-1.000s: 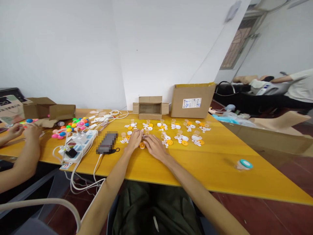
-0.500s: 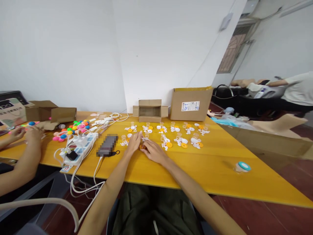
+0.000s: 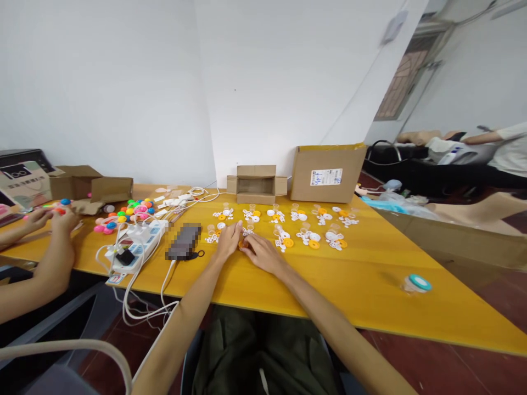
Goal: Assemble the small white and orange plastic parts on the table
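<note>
My left hand [image 3: 229, 241] rests on the yellow table with its fingers stretched forward beside a small group of white parts [image 3: 248, 231]. Just to its right, my right hand [image 3: 263, 253] is curled inward, fingers bent over a small orange plastic piece [image 3: 241, 244]. Most of that piece is hidden by the fingers. Around both hands lie two rows of similar sets: clear little cups [image 3: 304, 226], white discs [image 3: 284, 235], orange toothed discs [image 3: 314, 244] and small perforated white parts [image 3: 212, 239].
A clear jar with a teal lid [image 3: 420, 283] stands at right. An open carton [image 3: 256, 198] and a large closed box [image 3: 327, 173] line the wall. Left are a phone [image 3: 184, 241], a cabled power strip [image 3: 150, 244], colourful balls [image 3: 132, 211] and a co-worker's hands [image 3: 61, 219].
The view has shifted slightly, so the table things sit a little further right. My hands stay close together at the orange piece, with hardly any movement of the fingers.
</note>
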A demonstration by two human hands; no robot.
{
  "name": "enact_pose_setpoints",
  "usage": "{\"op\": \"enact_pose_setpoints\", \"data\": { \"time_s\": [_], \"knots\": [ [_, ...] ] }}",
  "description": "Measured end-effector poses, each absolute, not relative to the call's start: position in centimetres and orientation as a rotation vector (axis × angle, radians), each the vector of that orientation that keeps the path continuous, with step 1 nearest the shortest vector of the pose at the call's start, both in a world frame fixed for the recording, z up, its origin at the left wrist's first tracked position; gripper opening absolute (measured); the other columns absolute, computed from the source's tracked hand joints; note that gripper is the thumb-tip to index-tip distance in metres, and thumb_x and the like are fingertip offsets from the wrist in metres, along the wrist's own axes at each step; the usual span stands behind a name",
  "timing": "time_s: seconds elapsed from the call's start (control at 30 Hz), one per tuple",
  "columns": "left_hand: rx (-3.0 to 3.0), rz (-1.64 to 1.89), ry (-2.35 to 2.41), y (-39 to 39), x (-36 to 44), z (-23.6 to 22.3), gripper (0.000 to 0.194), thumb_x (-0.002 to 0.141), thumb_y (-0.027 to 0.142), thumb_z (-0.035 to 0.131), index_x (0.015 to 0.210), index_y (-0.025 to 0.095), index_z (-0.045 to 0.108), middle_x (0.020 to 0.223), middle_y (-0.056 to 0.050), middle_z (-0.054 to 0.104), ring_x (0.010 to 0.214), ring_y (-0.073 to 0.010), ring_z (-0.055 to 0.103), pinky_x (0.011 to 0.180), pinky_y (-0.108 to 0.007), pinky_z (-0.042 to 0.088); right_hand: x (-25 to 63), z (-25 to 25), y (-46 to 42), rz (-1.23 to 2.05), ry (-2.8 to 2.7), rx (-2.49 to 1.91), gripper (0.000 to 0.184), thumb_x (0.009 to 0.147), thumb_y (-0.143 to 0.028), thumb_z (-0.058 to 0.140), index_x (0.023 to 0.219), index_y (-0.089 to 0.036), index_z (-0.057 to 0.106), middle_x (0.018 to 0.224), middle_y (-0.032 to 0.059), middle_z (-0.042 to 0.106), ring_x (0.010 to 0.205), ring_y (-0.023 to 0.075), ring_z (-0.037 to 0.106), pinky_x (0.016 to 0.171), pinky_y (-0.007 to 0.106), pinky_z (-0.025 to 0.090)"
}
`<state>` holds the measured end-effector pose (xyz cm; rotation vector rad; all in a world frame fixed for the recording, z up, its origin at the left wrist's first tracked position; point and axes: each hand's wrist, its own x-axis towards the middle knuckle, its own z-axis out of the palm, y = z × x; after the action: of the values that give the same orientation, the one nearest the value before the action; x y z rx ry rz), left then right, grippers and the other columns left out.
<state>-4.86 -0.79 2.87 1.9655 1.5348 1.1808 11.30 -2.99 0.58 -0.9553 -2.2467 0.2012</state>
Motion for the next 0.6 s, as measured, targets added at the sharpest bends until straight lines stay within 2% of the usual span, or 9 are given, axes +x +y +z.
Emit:
{"op": "enact_pose_setpoints", "data": {
  "time_s": [0.27, 0.37, 0.47, 0.6],
  "knots": [
    [2.04, 1.111, 1.542, -1.5, -5.6, 2.6, 0.053, 0.103, 0.054, 0.034, 0.076, 0.022, 0.067, 0.062, -0.001, 0.064, 0.069, -0.0194, 0.064, 0.073, -0.032, 0.048, 11.4, 0.6, -2.9, 0.311, -2.213, -0.928, 0.009, 0.094, -0.022, 0.06, 0.085, -0.024, 0.059, 0.09, 0.0032, 0.067, 0.083, 0.0182, 0.063, 0.079, 0.031, 0.051],
    [2.104, 1.049, 1.518, -2.2, -6.2, 2.5, 0.038, 0.101, 0.04, 0.039, 0.079, 0.022, 0.065, 0.073, -0.002, 0.067, 0.076, -0.0199, 0.064, 0.077, -0.033, 0.05, 11.4, 0.7, -2.8, 0.368, -2.172, -0.944, 0.01, 0.093, -0.02, 0.059, 0.084, -0.023, 0.058, 0.089, 0.0028, 0.067, 0.081, 0.0176, 0.063, 0.078, 0.03, 0.051],
    [2.165, 0.977, 1.493, -2.9, -6.7, 2.3, 0.016, 0.09, 0.023, 0.049, 0.09, 0.023, 0.065, 0.089, -0.002, 0.07, 0.084, -0.0198, 0.065, 0.083, -0.033, 0.051, 11.3, 0.6, -2.7, 0.434, -2.119, -0.965, 0.01, 0.092, -0.019, 0.059, 0.084, -0.023, 0.06, 0.087, 0.0024, 0.068, 0.081, 0.0174, 0.063, 0.078, 0.029, 0.051],
    [2.223, 0.895, 1.475, -3.6, -6.6, 2.1, 0.036, 0.079, 0.019, 0.058, 0.114, 0.025, 0.061, 0.108, -0.004, 0.068, 0.094, -0.0221, 0.065, 0.089, -0.036, 0.053, 11.3, 0.5, -2.3, 0.511, -2.066, -0.972, 0.011, 0.092, -0.02, 0.059, 0.082, -0.023, 0.061, 0.085, 0.0015, 0.069, 0.078, 0.0172, 0.063, 0.076, 0.029, 0.05]
  ]
}}
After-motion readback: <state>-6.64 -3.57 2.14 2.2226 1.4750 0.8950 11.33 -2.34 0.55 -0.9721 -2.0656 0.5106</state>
